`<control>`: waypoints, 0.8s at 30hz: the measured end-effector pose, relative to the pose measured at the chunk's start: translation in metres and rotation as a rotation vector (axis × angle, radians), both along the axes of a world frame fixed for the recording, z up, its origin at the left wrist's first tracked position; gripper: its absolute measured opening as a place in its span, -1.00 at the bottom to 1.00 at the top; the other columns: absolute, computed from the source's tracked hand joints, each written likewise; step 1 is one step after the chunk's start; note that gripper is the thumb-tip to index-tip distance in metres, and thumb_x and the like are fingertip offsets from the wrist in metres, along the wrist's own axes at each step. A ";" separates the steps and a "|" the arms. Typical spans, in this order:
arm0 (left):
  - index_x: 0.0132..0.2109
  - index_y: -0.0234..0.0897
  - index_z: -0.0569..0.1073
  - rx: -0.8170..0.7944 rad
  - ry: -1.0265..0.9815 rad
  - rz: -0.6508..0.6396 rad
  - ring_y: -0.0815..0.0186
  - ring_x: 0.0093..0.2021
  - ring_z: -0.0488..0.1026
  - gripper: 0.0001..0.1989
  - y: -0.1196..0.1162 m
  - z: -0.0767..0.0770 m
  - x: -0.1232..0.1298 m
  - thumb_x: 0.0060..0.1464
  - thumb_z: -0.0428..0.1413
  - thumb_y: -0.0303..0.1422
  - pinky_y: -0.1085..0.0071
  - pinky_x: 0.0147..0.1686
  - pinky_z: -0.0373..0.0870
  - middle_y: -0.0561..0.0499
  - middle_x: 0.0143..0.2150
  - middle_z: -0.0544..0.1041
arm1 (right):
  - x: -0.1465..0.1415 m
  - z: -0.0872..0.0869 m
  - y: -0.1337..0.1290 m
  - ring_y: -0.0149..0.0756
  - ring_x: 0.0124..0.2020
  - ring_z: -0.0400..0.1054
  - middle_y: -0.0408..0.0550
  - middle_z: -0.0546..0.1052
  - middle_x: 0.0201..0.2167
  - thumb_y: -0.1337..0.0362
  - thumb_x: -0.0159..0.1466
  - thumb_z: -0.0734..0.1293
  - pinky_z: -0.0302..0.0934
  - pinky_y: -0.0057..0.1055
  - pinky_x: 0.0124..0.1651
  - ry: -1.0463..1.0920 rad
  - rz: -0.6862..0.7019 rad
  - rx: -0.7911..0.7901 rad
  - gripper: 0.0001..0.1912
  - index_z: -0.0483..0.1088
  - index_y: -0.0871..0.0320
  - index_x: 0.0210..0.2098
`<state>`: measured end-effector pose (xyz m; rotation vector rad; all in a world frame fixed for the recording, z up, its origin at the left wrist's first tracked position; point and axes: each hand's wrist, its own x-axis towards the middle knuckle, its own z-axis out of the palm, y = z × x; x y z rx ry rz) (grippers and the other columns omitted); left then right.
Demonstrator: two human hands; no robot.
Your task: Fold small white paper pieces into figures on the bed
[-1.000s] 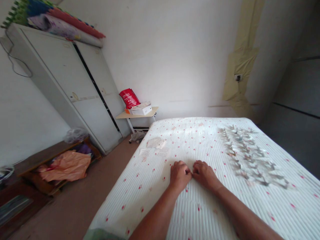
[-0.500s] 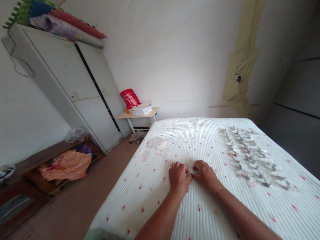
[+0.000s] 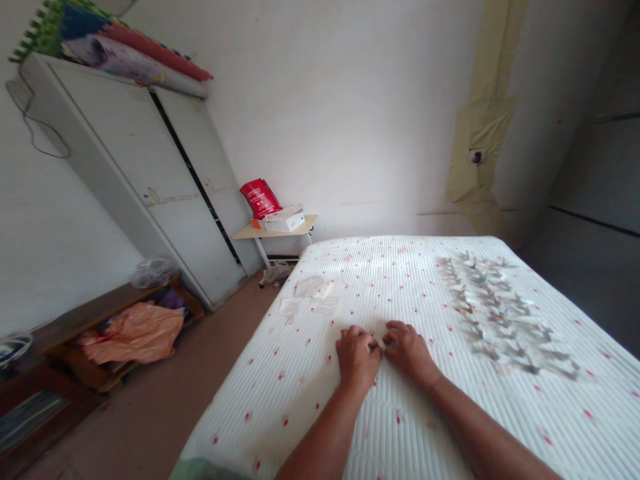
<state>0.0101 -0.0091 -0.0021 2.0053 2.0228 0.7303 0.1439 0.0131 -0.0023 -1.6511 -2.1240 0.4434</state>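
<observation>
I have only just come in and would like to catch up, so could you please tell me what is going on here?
A person has the left hand and right hand close together low over the bed, fingers curled; anything in their grip is too small or hidden to tell. Rows of small grey-white shapes, perhaps folded paper, lie to the right. A few printed papers lie farther off to the left.

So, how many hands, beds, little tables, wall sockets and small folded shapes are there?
Left hand and right hand: 2
Bed: 1
Little table: 1
Wall socket: 1
Small folded shapes: many, too blurred to count
Total: 5, leaving out the shapes
</observation>
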 end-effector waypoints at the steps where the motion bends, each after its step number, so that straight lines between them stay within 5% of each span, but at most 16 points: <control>1: -0.43 -0.17 0.49 0.003 -0.010 0.002 0.23 -0.12 0.29 -0.97 0.000 0.000 0.000 -0.11 0.17 -0.34 0.33 -0.19 0.15 0.03 -0.24 0.43 | 0.000 0.000 0.000 -0.21 -0.03 0.25 -0.07 0.40 -0.02 0.43 0.03 0.24 0.13 -0.33 -0.07 0.002 -0.008 0.000 -0.81 0.44 0.11 -0.41; 14: -0.36 -0.18 0.51 0.003 -0.094 0.032 0.25 -0.13 0.33 -0.89 0.003 -0.003 -0.003 -0.16 0.17 -0.38 0.35 -0.13 0.19 0.04 -0.24 0.47 | 0.000 -0.003 0.001 -0.26 -0.08 0.27 -0.10 0.43 -0.09 0.43 0.04 0.24 0.10 -0.38 -0.13 0.097 0.040 0.028 -0.86 0.40 0.11 -0.47; 24: -0.39 -0.16 0.53 -0.017 -0.070 0.034 0.28 -0.12 0.33 -0.90 0.004 -0.005 -0.004 -0.15 0.15 -0.38 0.37 -0.11 0.17 0.06 -0.22 0.47 | 0.002 -0.002 0.002 -0.36 -0.35 0.32 -0.16 0.47 -0.47 0.41 0.06 0.19 0.07 -0.48 -0.28 0.140 0.118 0.045 -0.85 0.38 0.13 -0.50</control>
